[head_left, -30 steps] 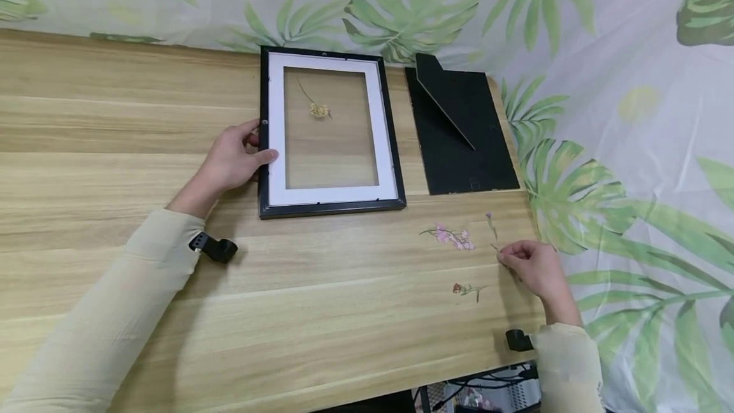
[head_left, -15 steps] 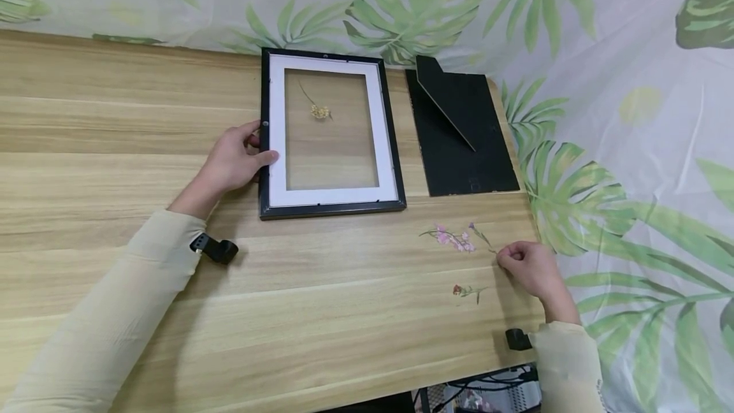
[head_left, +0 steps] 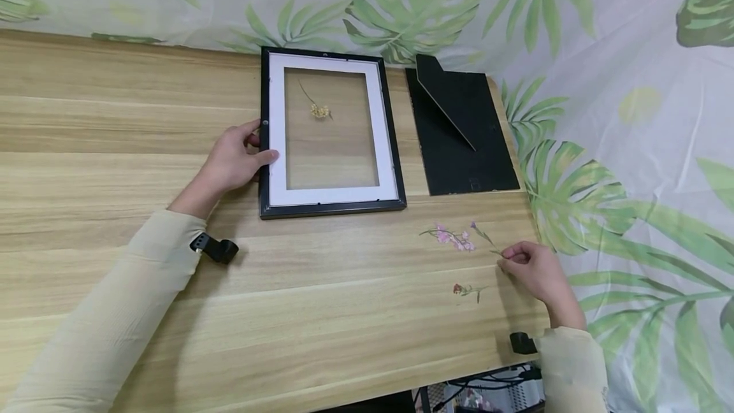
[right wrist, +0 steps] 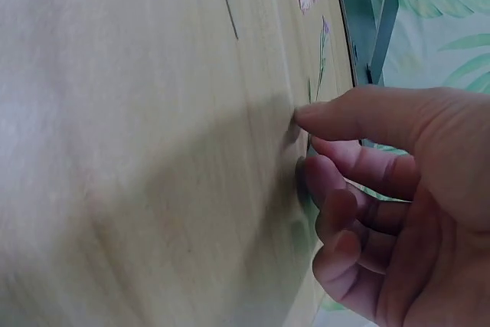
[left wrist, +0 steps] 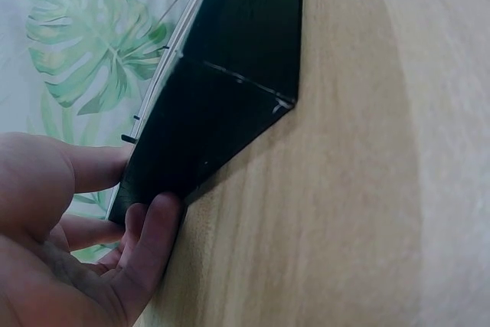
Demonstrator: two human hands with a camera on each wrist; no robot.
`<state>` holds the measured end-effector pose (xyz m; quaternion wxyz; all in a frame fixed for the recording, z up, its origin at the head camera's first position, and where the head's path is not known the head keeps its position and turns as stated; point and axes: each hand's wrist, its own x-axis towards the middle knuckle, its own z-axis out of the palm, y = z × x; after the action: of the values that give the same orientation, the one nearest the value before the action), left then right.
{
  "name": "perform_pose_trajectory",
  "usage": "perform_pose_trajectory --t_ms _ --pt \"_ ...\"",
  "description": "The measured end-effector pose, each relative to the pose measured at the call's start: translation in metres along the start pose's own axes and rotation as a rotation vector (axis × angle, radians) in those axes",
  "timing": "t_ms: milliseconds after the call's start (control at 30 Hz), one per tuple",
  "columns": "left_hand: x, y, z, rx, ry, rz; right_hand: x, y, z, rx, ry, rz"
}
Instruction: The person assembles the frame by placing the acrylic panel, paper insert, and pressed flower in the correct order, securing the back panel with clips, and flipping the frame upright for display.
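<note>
My left hand grips the left side of a black picture frame, thumb lying over its edge and fingers against the outer side. Inside the frame is a white mat around a clear pane, with a dried yellow flower in the upper part. At the right, my right hand pinches the thin stem of a small purple dried flower between thumb and index finger. Its head points up and left, beside a pink dried flower. The right wrist view shows the purple flower low over the wood.
A black backing board with a raised easel leg lies right of the frame. Nearer the front is a red dried flower. Leaf-print cloth borders the wooden table behind and at right. Cables show below the front edge.
The purple flower's head has swung left and slightly down, toward the pink flower. My right hand has shifted slightly. The left hand and the frame stay put.
</note>
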<state>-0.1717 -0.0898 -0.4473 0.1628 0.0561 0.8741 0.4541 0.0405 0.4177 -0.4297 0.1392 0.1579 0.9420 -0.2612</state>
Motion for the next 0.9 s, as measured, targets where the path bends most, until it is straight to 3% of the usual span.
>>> perform_pose_trajectory --t_ms 400,900 --pt "-0.0013 0.0024 -0.0005 0.003 -0.003 -0.01 -0.0004 0.0025 -0.001 -0.029 0.028 -0.022" --pt "-0.0007 0.003 0.0004 0.005 -0.009 -0.013 -0.0007 0.0048 -0.0015 -0.03 -0.013 -0.061"
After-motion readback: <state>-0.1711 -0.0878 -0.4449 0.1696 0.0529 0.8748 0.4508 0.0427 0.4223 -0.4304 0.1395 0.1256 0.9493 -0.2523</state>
